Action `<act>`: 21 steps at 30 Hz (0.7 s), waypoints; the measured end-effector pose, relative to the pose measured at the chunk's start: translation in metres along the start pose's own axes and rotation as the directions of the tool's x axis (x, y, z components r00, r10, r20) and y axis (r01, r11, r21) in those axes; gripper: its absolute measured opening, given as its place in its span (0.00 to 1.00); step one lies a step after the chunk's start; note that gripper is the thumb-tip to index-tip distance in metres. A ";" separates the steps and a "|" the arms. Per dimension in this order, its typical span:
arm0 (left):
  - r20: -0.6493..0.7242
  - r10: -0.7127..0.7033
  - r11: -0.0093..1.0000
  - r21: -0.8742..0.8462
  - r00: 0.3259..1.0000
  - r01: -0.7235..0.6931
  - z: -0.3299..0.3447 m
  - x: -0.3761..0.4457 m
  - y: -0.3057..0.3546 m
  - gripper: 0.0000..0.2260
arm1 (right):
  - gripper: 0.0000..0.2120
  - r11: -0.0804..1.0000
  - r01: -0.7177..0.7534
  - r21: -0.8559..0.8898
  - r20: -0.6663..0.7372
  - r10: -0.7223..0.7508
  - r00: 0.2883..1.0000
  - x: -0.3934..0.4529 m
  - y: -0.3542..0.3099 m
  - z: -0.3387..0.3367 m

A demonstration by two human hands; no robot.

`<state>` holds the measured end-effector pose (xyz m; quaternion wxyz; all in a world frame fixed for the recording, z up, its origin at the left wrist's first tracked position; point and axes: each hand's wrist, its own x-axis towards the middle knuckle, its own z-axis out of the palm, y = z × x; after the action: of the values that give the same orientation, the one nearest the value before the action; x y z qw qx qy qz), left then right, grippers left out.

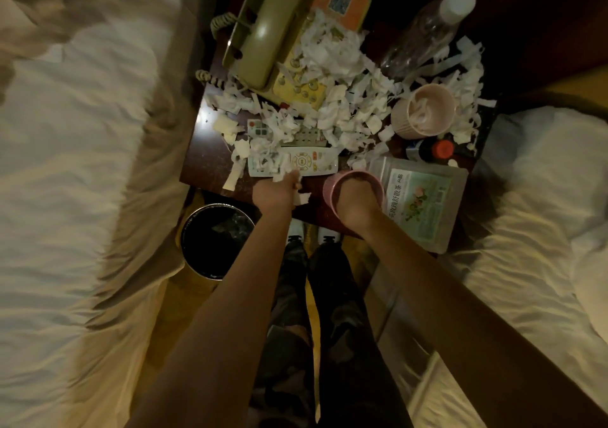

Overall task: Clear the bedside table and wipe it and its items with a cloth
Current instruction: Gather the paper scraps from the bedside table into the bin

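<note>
Crinkled white paper shreds [332, 98] cover the glossy dark wooden table [210, 161] between two beds. The left hand [276, 192] has a closed grip on a clump of shreds; the right hand [353, 208] grips a ribbed pink cup [332, 194] at the table's near edge.

One view only: head cam, wide-angle, worn by the person, looking steeply down and fwd. Bedside table [210, 164] sits in upper centre of frame, near, about arm's reach; both forearms run up from bottom edge to it, left hand [274, 194] and right hand [353, 210] at its near edge. Person's legs and feet show straight below the lens, so cam is almost above them. Bin [215, 241] on floor lower left of table. Beds fill left [75, 197] and right [543, 213] sides, bent by lens distortion. Far side of table at top, dark beyond. No 2nd view, no overlap.
</note>
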<state>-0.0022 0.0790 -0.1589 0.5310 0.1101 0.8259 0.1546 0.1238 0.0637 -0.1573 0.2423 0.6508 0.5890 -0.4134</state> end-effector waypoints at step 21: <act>-0.284 0.150 0.983 -0.060 0.947 -0.174 -0.068 0.003 -0.006 0.07 | 0.05 0.795 0.330 0.509 -0.460 -0.073 0.885 -0.031 -0.044 -0.076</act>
<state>-0.0653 0.0650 -0.1374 0.3991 0.1323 0.8733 0.2463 0.1015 0.1153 -0.0837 -0.1430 0.6976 0.5421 -0.4462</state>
